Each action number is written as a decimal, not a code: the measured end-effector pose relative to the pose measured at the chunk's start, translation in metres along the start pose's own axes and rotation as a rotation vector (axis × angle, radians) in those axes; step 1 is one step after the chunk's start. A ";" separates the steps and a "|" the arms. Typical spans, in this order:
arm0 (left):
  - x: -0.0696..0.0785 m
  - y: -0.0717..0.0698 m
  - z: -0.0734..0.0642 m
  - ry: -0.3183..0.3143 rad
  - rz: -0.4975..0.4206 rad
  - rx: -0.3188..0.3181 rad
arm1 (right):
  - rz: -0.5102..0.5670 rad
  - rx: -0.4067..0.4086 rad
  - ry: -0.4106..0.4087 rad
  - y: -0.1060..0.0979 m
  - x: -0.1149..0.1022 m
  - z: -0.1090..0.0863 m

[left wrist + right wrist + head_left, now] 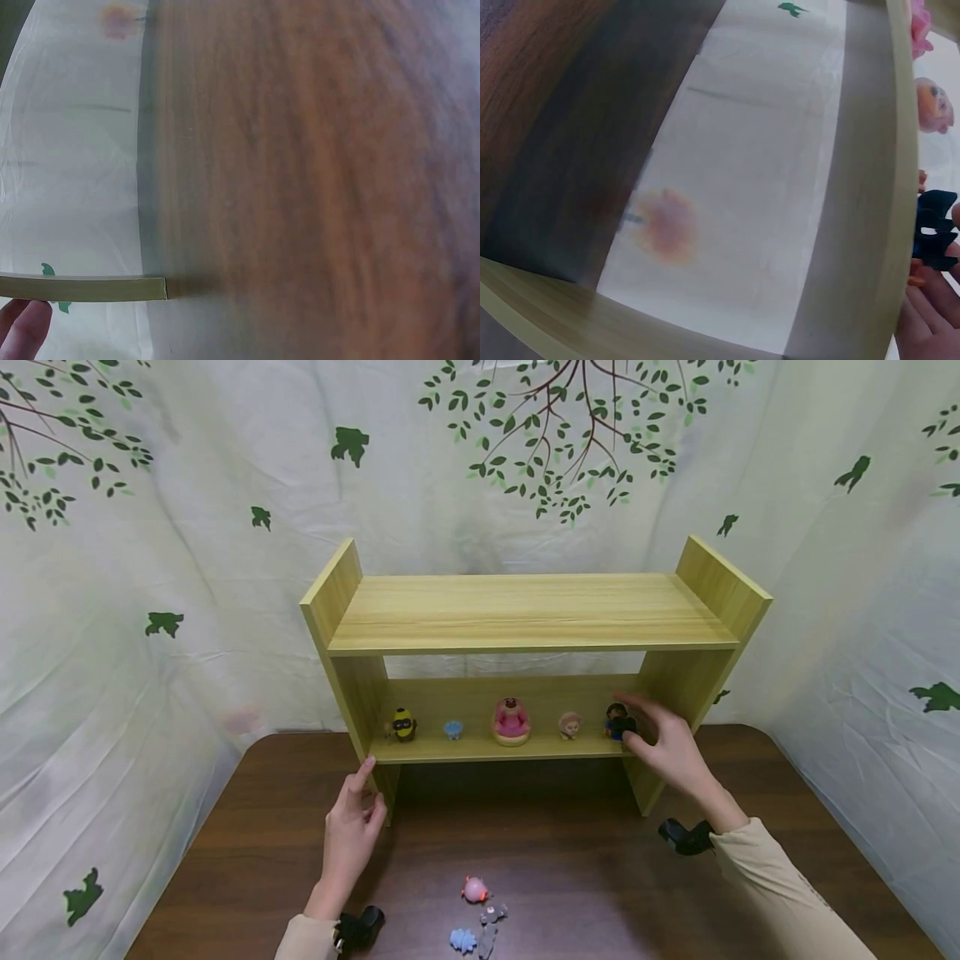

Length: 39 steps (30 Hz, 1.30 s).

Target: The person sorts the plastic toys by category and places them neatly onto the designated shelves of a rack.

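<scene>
A two-tier wooden shelf stands on the brown table. My right hand is at the right end of its lower board, thumb and fingers around a small dark-blue figurine. In the right wrist view, fingertips touch this figurine, whose dark part is bow-shaped. Left of it on the board are a pinkish figurine, a pink bear figurine, a small blue figurine and a yellow-and-black figurine. My left hand touches the shelf's left side panel with its fingertips.
Near the table's front lie a pink round toy, a grey figurine and a light-blue toy. A white cloth with leaf prints hangs behind and beside the table.
</scene>
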<state>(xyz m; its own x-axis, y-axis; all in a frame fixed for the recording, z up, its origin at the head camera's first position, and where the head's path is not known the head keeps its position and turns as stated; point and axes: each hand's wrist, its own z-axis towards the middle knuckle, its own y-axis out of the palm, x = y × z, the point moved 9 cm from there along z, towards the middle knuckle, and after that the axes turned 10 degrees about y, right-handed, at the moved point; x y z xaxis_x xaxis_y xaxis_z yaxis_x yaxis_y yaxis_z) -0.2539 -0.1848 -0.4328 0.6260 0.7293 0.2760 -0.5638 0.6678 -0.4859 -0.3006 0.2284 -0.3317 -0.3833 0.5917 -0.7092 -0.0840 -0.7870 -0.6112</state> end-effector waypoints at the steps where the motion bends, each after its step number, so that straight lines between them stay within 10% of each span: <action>1: 0.000 0.000 0.000 -0.003 -0.002 0.000 | 0.003 0.004 -0.009 -0.001 -0.002 -0.001; 21: 0.003 -0.002 0.001 0.012 0.005 0.009 | 0.080 0.113 -0.234 -0.013 -0.043 -0.016; 39: 0.002 -0.002 0.001 0.013 0.006 0.011 | 0.219 0.013 -0.316 0.015 -0.067 -0.035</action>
<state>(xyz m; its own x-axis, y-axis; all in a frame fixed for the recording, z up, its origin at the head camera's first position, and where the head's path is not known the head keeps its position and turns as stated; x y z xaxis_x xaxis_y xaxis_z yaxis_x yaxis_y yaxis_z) -0.2521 -0.1841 -0.4306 0.6294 0.7315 0.2621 -0.5736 0.6650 -0.4783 -0.2446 0.1831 -0.3060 -0.6583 0.3277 -0.6777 0.0205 -0.8922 -0.4512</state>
